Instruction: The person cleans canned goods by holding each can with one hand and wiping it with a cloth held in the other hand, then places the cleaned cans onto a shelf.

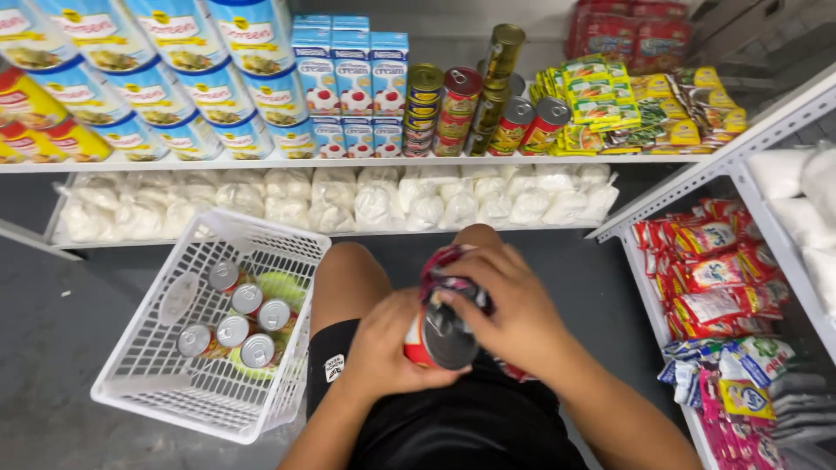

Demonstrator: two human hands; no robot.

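Two hands over the lap: left hand (383,348) grasps a red tin can (440,338); right hand (514,305) clenches a cloth (442,265) against it; white basket (157,365) alongside.

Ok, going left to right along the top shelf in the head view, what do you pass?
Big blue-and-white tins → blue cream cartons → stacked small cans → yellow and green sachets.
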